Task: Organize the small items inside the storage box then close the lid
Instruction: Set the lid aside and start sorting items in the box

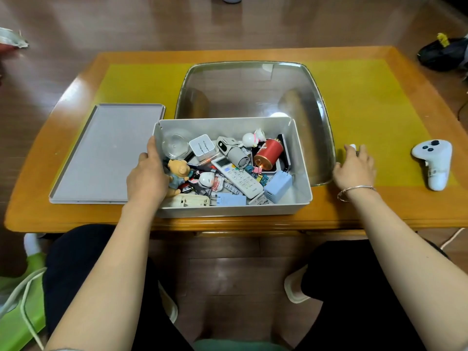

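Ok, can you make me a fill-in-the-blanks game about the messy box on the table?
1. The flat grey lid lies on the ____ side of the open grey plastic storage box.
2. The round metal tin inside the box is ____.
3. The person's left hand touches a small toy ____.
4. A white game controller rests near the ____ hand.

Missing words: left; red; bear; right
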